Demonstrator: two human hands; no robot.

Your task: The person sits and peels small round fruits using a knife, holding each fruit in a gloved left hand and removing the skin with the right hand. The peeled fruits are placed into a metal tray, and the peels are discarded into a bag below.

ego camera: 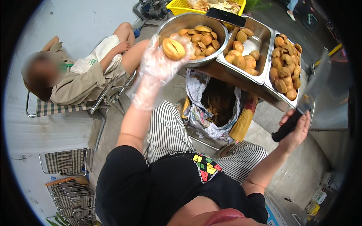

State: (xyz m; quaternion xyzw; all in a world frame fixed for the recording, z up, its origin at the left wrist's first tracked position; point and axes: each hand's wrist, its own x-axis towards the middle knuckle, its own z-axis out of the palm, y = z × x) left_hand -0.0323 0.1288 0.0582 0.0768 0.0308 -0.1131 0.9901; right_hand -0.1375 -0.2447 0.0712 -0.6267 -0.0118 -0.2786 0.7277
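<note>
My left hand (167, 60), in a thin transparent plastic glove, holds up a yellow-orange fruit (173, 49) with dark slits cut in its flesh. It is beside a round steel bowl (195, 61) with several similar fruit pieces (205, 38) in it. My bare right hand (297, 131) grips the black handle of a broad-bladed knife (290, 124), held out to the right with its blurred blade pointing up and away. Near the knife stands a steel pan (268, 82) of brown-orange fruit (285, 66). The pan (261, 50) between it and the bowl holds more fruit (243, 60).
A smartphone (225, 17) bridges the bowl and middle pan. Behind is a yellow plastic basket (176, 8). Under the pans sits a bin lined with printed paper (195, 99), dark scraps inside. A person (93, 70) reclines in a folding chair (60, 109) at left; folded chairs (70, 197) stand nearer.
</note>
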